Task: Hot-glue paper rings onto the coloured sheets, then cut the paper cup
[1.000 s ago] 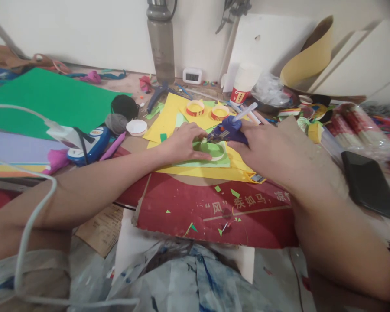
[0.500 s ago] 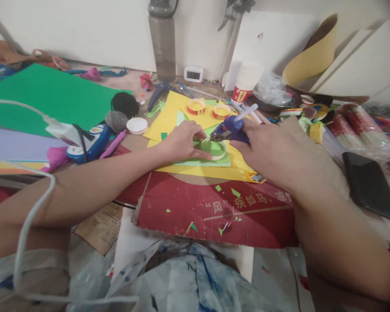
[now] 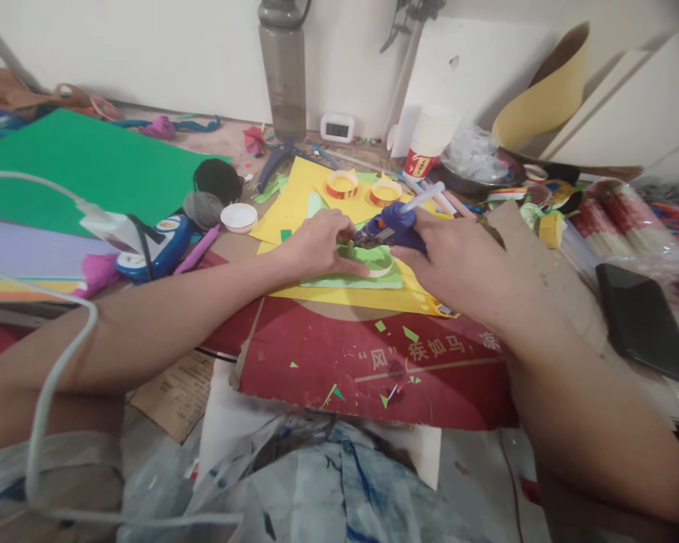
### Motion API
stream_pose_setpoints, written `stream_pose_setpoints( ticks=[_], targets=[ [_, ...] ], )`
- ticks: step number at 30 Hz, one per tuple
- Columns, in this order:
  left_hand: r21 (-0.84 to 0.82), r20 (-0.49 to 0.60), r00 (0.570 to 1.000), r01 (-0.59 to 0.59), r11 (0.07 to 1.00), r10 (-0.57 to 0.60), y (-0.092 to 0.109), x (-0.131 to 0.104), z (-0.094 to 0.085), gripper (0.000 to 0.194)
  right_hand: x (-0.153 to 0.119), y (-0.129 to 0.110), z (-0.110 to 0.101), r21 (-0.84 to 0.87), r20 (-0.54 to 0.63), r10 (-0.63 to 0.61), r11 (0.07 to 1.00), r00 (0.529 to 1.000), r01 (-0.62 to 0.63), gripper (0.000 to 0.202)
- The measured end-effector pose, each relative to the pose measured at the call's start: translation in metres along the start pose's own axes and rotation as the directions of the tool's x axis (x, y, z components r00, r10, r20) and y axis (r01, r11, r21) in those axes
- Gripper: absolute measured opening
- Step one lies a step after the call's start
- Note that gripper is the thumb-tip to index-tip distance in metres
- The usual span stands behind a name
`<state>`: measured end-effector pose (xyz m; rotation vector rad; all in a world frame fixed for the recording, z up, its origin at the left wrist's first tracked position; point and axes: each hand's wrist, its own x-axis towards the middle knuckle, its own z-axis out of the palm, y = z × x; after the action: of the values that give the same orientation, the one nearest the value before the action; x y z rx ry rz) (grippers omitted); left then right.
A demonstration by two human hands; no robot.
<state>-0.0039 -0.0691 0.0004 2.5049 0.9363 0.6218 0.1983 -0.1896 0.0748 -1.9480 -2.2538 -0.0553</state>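
Note:
My right hand (image 3: 458, 260) is wrapped round a blue glue gun (image 3: 394, 225), whose clear glue stick (image 3: 424, 197) pokes out of the back. The gun's nozzle points left and down, close to the fingertips of my left hand (image 3: 320, 245). With thumb and fingers, my left hand grips the left side of a pale paper ring (image 3: 382, 272). The ring stands on light green paper (image 3: 345, 283), which lies over yellow sheets (image 3: 283, 207). Behind it sit two red-and-white cup rings (image 3: 342, 185) with yellow insides. My left fingers partly hide the nozzle and ring.
Red cardboard (image 3: 317, 362) with green scraps lies in front. A tall bottle (image 3: 283, 83), a small clock (image 3: 337, 128) and paper cups (image 3: 430, 139) stand behind. A black phone (image 3: 645, 320) lies right; a green sheet (image 3: 90, 170) and white cable (image 3: 50, 377) are left.
My right hand has moved the glue gun a little to the left, bringing its nozzle nearer my left fingertips. My left hand stays on the ring, nearly still.

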Motion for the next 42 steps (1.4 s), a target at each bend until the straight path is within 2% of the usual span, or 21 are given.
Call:
stream_pose_setpoints(
  ticks=[6, 12, 15, 22, 31, 36, 42],
  targets=[
    [-0.001, 0.014, 0.999, 0.031, 1.0, -0.031, 0.004, -0.001, -0.001, 0.057, -0.002, -0.002, -0.011, -0.101, 0.034, 0.07, 0.993, 0.997, -0.066, 0.038],
    [0.003, 0.006, 0.998, 0.064, 0.998, -0.064, 0.005, -0.001, -0.001, 0.055, -0.007, -0.012, -0.028, -0.198, 0.084, 0.059, 0.979, 0.995, -0.042, 0.04],
    [-0.017, -0.004, 0.999, 0.051, 0.999, -0.051, 0.004, 0.0, 0.0, 0.053, -0.008, -0.01, -0.024, -0.2, 0.076, 0.04, 0.979, 0.996, -0.024, 0.038],
    [-0.038, -0.008, 0.999, 0.05, 0.998, -0.051, 0.002, 0.0, 0.001, 0.055, -0.003, -0.001, 0.001, -0.113, -0.026, -0.024, 0.993, 0.999, 0.021, 0.032],
    [-0.006, 0.001, 1.0, -0.031, 1.0, 0.031, -0.001, 0.0, -0.002, 0.052, -0.005, -0.001, -0.014, -0.116, -0.022, 0.02, 0.993, 1.0, -0.022, 0.03],
    [0.036, 0.064, 0.997, -0.052, 0.998, 0.05, -0.005, 0.0, -0.01, 0.051, -0.005, -0.001, -0.018, -0.155, -0.018, 0.068, 0.985, 0.998, -0.07, 0.036],
    [0.025, 0.192, 0.975, -0.116, 0.993, 0.109, -0.018, 0.001, -0.029, 0.051, -0.007, -0.009, -0.026, -0.197, 0.076, 0.056, 0.98, 0.996, -0.04, 0.037]
  ],
)
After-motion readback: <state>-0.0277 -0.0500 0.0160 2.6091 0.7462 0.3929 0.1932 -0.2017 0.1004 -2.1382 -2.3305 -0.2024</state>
